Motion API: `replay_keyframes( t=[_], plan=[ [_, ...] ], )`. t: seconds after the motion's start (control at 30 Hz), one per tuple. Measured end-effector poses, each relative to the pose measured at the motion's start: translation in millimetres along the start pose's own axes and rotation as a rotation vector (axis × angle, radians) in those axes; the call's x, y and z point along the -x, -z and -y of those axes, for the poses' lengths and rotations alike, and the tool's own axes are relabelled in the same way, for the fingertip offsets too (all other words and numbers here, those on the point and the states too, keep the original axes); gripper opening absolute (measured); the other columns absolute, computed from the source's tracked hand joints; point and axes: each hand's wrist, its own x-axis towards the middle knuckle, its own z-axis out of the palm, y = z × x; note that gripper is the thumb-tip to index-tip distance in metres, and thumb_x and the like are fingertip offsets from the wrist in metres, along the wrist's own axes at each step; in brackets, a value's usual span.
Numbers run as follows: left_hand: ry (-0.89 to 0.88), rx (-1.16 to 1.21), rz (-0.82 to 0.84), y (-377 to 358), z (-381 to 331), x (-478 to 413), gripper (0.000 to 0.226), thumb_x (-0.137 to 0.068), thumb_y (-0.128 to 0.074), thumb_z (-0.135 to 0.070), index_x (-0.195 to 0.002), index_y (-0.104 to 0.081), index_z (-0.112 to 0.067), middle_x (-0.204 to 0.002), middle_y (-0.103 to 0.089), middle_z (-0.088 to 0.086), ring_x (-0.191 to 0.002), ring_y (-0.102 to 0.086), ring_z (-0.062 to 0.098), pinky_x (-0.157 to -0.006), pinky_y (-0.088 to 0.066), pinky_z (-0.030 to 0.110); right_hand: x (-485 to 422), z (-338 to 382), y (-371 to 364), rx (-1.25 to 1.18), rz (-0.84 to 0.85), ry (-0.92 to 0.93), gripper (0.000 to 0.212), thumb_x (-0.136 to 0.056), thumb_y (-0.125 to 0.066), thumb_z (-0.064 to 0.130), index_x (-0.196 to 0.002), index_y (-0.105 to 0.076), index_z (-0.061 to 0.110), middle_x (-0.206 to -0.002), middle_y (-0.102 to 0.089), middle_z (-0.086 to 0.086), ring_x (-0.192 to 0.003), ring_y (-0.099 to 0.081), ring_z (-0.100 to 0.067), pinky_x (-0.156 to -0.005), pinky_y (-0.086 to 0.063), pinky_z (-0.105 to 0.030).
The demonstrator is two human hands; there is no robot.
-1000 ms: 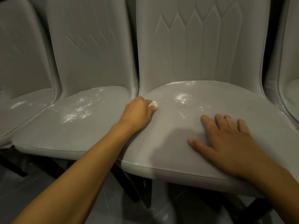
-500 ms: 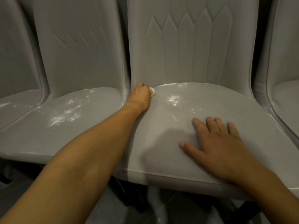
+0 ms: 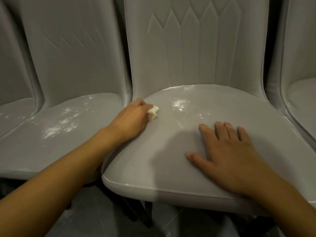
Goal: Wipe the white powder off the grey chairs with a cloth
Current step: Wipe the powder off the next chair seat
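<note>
Grips a crumpled cloth (image 3: 153,112) in the left hand (image 3: 132,118), rear left on the seat of the middle grey chair (image 3: 150,161), white powder (image 3: 180,104) just beside. Rests the right hand (image 3: 236,151) flat, fingers straight, on that seat.

The left arm (image 3: 68,178) reaches far forward, nearly straight and bare. At its end the left grip (image 3: 133,117) sits knuckles up, fingers curled around a small wad of white cloth (image 3: 153,111) that pokes out on the right. The right grip (image 3: 234,151) lies flat, palm down, fingers straight and slightly spread, thumb out to the left. The right forearm (image 3: 290,211) enters from the lower right corner.
</note>
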Motion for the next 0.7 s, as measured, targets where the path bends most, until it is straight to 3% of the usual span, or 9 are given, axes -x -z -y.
replay_keyframes(
  t=[0.07,0.13,0.23,0.37,0.5,0.57,0.7],
  plan=[
    [0.145,0.021,-0.014,-8,13,-27,0.036,-0.104,-0.053,-0.034,-0.136,-0.063,-0.020,-0.125,-0.055,0.013,-0.115,-0.058,0.036,-0.106,-0.043,0.038,0,0,1,-0.007,0.007,0.003,0.093,-0.077,0.008,0.083,-0.154,0.004,0.032,-0.162,-0.011,-0.013,-0.152,-0.007,-0.031,-0.123,-0.005,-0.052],
    [0.164,0.050,-0.008,-16,11,-46,0.034,-0.104,-0.052,-0.028,-0.134,-0.065,-0.018,-0.125,-0.057,0.016,-0.116,-0.058,0.038,-0.102,-0.042,0.036,0,1,3,-0.014,0.009,0.003,0.092,-0.076,0.007,0.083,-0.154,0.005,0.032,-0.162,-0.011,-0.012,-0.152,-0.007,-0.031,-0.123,-0.006,-0.052],
    [-0.010,0.128,0.029,-18,-20,-48,0.031,-0.103,-0.055,-0.027,-0.132,-0.066,-0.022,-0.123,-0.060,0.009,-0.115,-0.059,0.031,-0.102,-0.044,0.038,0,0,3,-0.023,0.015,0.003,0.095,-0.074,0.008,0.084,-0.154,0.004,0.031,-0.162,-0.011,-0.011,-0.152,-0.007,-0.031,-0.123,-0.006,-0.052],
    [-0.237,0.301,0.071,-11,-59,-4,0.034,-0.102,-0.057,-0.037,-0.134,-0.065,-0.031,-0.122,-0.060,-0.012,-0.111,-0.061,0.008,-0.101,-0.048,0.034,0,0,2,-0.027,0.011,-0.001,0.097,-0.076,0.005,0.084,-0.155,-0.003,0.028,-0.163,-0.011,-0.011,-0.152,-0.008,-0.030,-0.123,-0.007,-0.053],
    [-0.349,0.319,0.138,2,-67,28,0.037,-0.102,-0.058,-0.041,-0.136,-0.063,-0.031,-0.120,-0.061,-0.014,-0.110,-0.061,0.007,-0.096,-0.050,0.029,0,1,1,-0.018,0.002,-0.014,0.097,-0.077,0.004,0.084,-0.154,-0.012,0.026,-0.164,-0.011,-0.012,-0.153,-0.005,-0.029,-0.123,-0.006,-0.052],
    [-0.313,0.242,0.127,3,-62,23,0.037,-0.102,-0.057,-0.039,-0.138,-0.062,-0.031,-0.120,-0.060,-0.011,-0.108,-0.060,0.007,-0.095,-0.049,0.030,0,1,1,-0.019,0.006,-0.006,0.096,-0.078,0.005,0.083,-0.154,-0.012,0.028,-0.165,-0.010,-0.013,-0.153,-0.005,-0.030,-0.123,-0.005,-0.053],
    [-0.072,0.069,-0.005,-12,-41,-14,0.037,-0.101,-0.054,-0.034,-0.137,-0.063,-0.030,-0.125,-0.060,0.002,-0.112,-0.060,0.025,-0.099,-0.048,0.040,2,1,2,-0.025,0.002,0.005,0.097,-0.077,0.008,0.083,-0.154,-0.013,0.028,-0.165,-0.009,-0.014,-0.153,-0.004,-0.030,-0.123,-0.004,-0.053]
  ],
)
